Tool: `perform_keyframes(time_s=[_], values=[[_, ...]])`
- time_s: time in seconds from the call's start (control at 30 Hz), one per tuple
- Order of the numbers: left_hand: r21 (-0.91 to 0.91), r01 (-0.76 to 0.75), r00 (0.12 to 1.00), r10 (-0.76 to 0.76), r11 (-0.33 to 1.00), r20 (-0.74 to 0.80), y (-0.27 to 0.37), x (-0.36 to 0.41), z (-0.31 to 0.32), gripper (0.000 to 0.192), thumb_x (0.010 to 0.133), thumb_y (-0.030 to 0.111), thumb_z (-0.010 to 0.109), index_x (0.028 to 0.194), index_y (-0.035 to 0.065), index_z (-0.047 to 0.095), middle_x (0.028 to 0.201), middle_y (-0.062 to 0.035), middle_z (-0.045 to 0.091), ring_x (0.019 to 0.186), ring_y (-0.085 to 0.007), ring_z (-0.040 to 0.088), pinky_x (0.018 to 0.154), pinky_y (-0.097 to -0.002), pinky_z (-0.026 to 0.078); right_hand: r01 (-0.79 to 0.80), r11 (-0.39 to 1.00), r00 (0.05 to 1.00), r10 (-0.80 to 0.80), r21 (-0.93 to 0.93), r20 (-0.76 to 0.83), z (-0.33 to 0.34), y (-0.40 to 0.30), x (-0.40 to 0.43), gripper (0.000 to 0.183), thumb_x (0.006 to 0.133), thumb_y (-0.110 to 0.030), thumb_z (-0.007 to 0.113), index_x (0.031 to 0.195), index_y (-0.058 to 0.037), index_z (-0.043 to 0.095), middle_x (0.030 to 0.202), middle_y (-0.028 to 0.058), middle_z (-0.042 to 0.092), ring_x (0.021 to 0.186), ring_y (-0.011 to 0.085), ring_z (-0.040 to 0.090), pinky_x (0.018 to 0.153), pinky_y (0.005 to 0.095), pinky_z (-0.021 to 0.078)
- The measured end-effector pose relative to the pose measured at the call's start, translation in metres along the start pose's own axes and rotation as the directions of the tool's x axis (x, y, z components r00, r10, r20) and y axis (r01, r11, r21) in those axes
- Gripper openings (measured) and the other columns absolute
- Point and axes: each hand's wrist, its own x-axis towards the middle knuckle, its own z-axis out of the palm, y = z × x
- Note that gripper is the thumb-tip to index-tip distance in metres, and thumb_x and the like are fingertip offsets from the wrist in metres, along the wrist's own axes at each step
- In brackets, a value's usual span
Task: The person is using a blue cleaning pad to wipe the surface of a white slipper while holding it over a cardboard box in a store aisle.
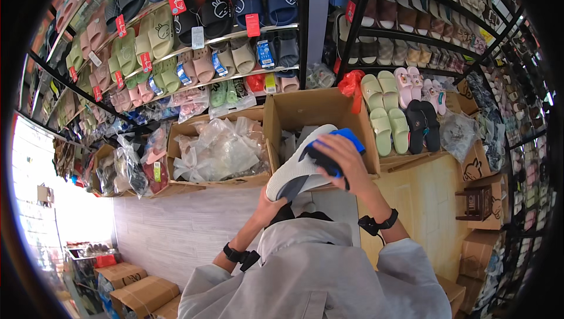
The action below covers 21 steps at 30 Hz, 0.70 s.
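My left hand grips the near end of a white slipper with a ridged surface and a dark grey patch. The slipper tilts up and to the right, above an open cardboard box. In my right hand is a blue and black hand-held tool, apparently a price label gun, pressed close to the slipper's right side. My fingers wrap over the tool and hide part of it. Whether it touches the slipper, I cannot tell.
A carton of plastic-wrapped goods stands left of the open box. Green, pink and black slippers lie to the right. Shelves of slippers rise in front. A small dark wooden stool and stacked cartons line the right side.
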Motion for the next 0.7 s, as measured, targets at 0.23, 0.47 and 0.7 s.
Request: perform_keyframes(time_s=[0.23,0.47,0.7], values=[[0.09,0.156,0.986,-0.15,0.984,-0.069,0.027,-0.01,0.003,0.068,0.078,-0.006,0.067,0.146,-0.0034,0.058,0.135,-0.0112,0.069,0.13,-0.0189,0.061,0.116,-0.0332,0.042,-0.081,0.997,0.994,0.08,-0.008,-0.08,0.018,-0.001,-0.018,0.056,0.088,-0.023,0.085,0.138,-0.0039,0.07,0.144,0.0172,0.066,0.134,0.0403,0.061,0.115,0.0496,0.0471],[0.092,0.017,0.997,-0.024,0.996,0.072,0.018,-0.008,-0.002,0.077,0.076,-0.006,0.064,0.152,-0.0033,0.053,0.142,-0.0111,0.066,0.138,-0.0188,0.057,0.121,-0.0331,0.038,0.175,0.973,0.975,-0.193,0.148,0.114,0.031,-0.025,-0.017,0.058,0.09,-0.024,0.083,0.143,-0.0072,0.068,0.148,0.0147,0.064,0.139,0.0348,0.059,0.117,0.0503,0.0461],[0.061,0.057,0.998,-0.059,0.996,0.026,0.005,-0.015,-0.011,0.077,0.077,-0.004,0.066,0.153,-0.003,0.053,0.144,-0.0119,0.066,0.14,-0.0204,0.055,0.122,-0.0339,0.035,-0.219,0.964,0.971,0.23,0.15,-0.064,0.025,0.025,-0.017,0.054,0.089,-0.021,0.085,0.137,-0.0022,0.07,0.142,0.0176,0.068,0.131,0.0394,0.063,0.114,0.0478,0.048]])
